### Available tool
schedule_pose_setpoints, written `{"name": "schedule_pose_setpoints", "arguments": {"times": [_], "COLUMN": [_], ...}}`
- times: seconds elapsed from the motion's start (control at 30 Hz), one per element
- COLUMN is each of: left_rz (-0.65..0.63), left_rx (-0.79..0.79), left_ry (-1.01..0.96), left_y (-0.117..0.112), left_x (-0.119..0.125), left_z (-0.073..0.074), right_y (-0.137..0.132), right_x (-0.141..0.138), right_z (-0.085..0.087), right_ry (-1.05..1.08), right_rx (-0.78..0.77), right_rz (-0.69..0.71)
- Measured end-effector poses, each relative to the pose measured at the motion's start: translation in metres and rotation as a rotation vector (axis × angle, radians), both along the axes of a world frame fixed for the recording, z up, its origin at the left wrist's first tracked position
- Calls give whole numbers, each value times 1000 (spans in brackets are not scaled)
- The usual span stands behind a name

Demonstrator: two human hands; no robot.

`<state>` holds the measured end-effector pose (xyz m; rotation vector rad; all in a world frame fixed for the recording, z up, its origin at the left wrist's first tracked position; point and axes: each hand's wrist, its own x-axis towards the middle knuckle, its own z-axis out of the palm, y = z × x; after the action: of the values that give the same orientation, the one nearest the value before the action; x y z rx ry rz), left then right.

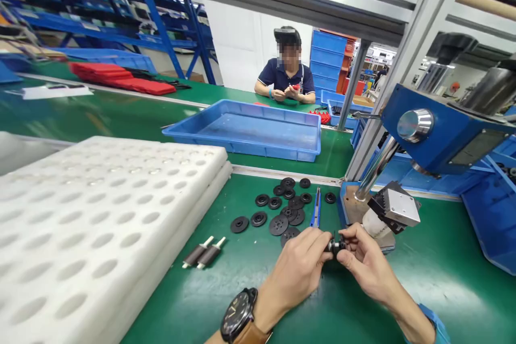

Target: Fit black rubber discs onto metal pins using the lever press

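My left hand (296,266) is closed around one end of a small black cylindrical part (335,246) with a light band in its middle. The fingers of my right hand (368,263) pinch the other end, where a black ring or disc seems to sit. My fingers hide much of this part. Just beyond my hands lie several black discs (278,224) of different sizes and a blue utility knife (316,208). Farther left, two dark rollers with white shafts (209,253) rest side by side on the green table (193,301).
White foam trays (121,193) with rows of round holes are stacked on the left. A blue bench press (443,123) stands at the right. Behind are a shallow blue tray (245,145), red pieces (121,79) and a co-worker (286,72). A blue bin (489,220) sits far right.
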<state>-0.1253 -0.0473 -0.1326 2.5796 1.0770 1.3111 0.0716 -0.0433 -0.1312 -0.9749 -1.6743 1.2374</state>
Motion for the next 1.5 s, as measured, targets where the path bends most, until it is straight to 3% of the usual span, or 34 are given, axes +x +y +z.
{"name": "schedule_pose_setpoints", "arguments": {"times": [0.2, 0.57, 0.7, 0.83, 0.93, 1.03, 1.17, 1.5], "left_rz": [1, 10, -61, -189, -252, -294, -278, -207], "left_rx": [-18, -34, -100, -305, -470, -593, -652, -623], "left_ry": [12, -52, -124, -323, -452, -532, -557, -542], "left_y": [-2, -2, 4, 7, 7, 4, 3, 5], "left_x": [0, 2, 0, 0, 5, 10, 12, 7], "left_z": [3, -1, -4, -2, -2, -3, -4, -9], "right_y": [2, 0, -6, -16, -20, -23, -24, -24], "right_x": [3, -1, -4, -11, -15, -17, -17, -17], "right_z": [0, -3, 4, 12, 16, 18, 21, 22], "right_ry": [25, -93, -203, -274, -298, -353, -405, -396], "right_rx": [-42, 133, 209, 465, 739, 850, 880, 862], "right_rz": [36, -28, -83, -215, -225, -208, -223, -245]}}
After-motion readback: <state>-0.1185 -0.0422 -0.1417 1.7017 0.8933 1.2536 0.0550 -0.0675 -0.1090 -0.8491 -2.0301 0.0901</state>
